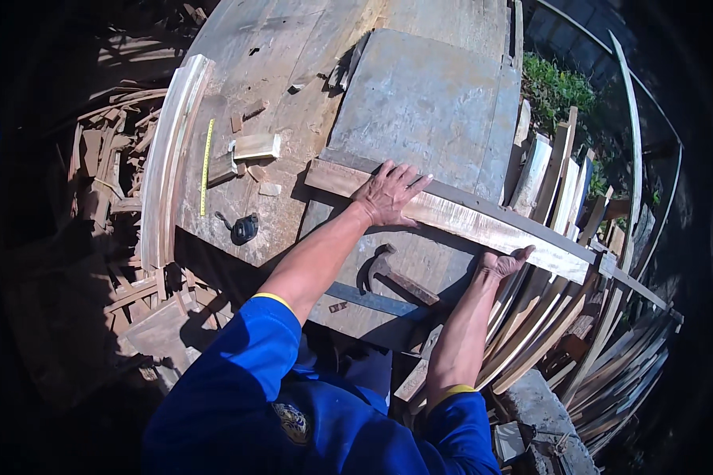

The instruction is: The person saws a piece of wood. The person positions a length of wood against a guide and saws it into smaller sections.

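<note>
A pale wooden board (467,224) lies at a slant across the bench, with a long metal bar clamp (523,219) along its far edge. The clamp's sliding jaw (607,264) sits by the board's right end. My left hand (390,195) rests on top of the board, left of its middle, fingers spread. Nearer the right end, my right hand (505,263) grips the board's near edge; some of its fingers are hidden. On the near side of the board lie a claw hammer (400,279) and a flat bluish metal strip (376,300).
A grey panel (428,103) covers part of the wooden bench (269,71). To the left are a black tape measure (244,229), a yellow measuring strip (207,166), wood offcuts (257,146) and stacked planks (170,158). Timber strips (622,380) stand at right, near a concrete block (543,404).
</note>
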A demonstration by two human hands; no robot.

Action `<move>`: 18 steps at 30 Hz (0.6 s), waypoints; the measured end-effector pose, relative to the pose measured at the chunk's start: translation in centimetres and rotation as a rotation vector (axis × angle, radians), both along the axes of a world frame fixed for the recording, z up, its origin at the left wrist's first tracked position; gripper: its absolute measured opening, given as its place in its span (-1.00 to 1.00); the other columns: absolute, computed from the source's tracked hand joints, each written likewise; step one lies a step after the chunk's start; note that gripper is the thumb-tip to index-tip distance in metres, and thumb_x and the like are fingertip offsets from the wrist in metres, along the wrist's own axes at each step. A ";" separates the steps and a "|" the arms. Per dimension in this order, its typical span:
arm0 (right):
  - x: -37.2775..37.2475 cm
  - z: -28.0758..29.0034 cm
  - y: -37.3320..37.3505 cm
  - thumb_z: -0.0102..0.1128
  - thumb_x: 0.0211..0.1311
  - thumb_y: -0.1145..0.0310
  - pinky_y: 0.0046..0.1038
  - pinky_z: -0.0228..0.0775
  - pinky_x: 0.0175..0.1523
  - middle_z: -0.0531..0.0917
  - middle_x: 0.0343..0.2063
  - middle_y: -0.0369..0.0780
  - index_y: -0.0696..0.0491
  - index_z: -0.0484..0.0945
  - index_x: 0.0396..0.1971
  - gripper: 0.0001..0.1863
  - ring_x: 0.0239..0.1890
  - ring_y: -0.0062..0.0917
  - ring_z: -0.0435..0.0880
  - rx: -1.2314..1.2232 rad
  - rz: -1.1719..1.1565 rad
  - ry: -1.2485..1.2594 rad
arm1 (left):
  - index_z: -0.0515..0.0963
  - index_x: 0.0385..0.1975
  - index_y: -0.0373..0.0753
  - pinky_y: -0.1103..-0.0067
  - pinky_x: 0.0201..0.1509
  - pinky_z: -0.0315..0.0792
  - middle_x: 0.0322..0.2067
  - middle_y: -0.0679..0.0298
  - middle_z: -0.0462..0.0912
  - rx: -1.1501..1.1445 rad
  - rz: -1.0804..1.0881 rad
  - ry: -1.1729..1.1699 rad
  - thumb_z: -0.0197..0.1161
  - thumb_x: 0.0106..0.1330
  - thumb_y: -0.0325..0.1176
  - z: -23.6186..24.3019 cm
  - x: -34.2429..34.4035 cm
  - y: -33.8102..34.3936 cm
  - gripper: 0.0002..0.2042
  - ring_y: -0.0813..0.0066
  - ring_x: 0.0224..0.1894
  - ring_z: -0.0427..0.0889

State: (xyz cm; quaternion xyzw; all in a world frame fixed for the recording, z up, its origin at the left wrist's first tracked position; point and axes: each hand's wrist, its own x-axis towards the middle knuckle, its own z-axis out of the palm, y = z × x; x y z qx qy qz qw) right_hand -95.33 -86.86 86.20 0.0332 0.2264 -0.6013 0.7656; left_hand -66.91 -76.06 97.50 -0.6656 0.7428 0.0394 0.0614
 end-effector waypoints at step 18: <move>0.3 -1.2 -1.3 0.31 0.20 -0.07 0.06 0.19 0.45 0.52 0.24 0.03 0.17 0.37 0.29 -0.20 0.29 -0.09 0.48 -0.181 -0.057 -0.117 | 0.13 0.51 -0.03 0.08 0.49 0.06 0.26 0.05 0.39 -0.239 -0.008 -0.159 0.38 -0.05 0.41 -0.2 -0.4 -0.2 0.11 0.07 0.35 0.31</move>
